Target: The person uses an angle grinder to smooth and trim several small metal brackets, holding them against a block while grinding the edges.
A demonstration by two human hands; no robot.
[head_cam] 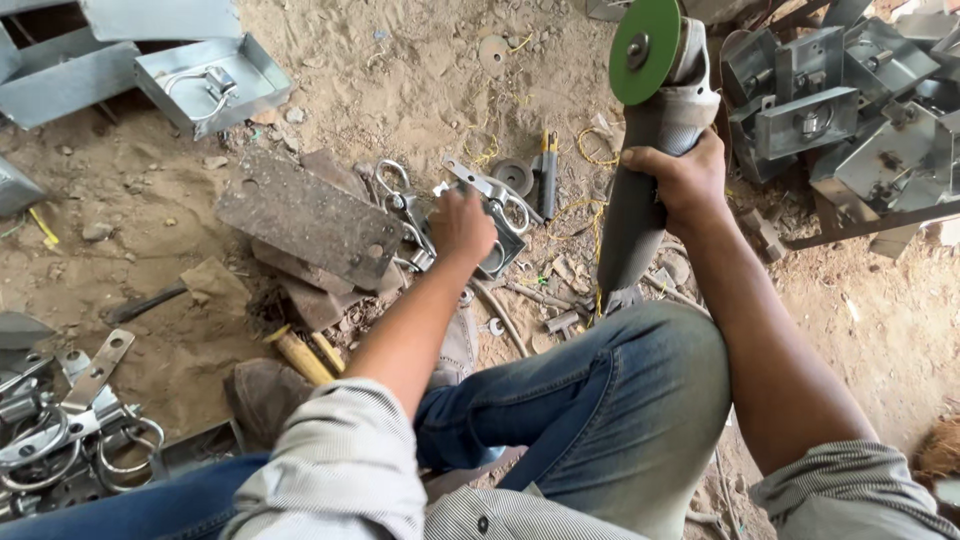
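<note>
- Down on the sandy ground (420,90), the left hand (462,226) reaches out to a small metal box (503,250) with a ring handle in it.
- Its fingers are curled down onto the box, but the back of the hand hides them, so I cannot tell if they grip it or only touch it.
- Just past those fingers lie a shiny metal latch (480,183), a dark round disc (514,176) and a black tool with a yellow stripe (548,172).
- To the left of those fingers sits a flat rusty plate (310,215) with small holes, on top of other scraps.
- The right hand (686,182) is wrapped tight around the grey body of a grinder (645,170).
- Its fingers close all the way round the grinder and hold it up off the ground, pointing away.
- Above those fingers, at the far end of the grinder, is a green round wheel (645,37).
- To the right of those fingers is a pile of shiny metal boxes (850,100).
- Bits of yellow wire (590,205) lie on the sand between the two hands.
- Near the person's left elbow, a heap of rings and metal straps (70,430) lies by the blue jeans (600,400).
</note>
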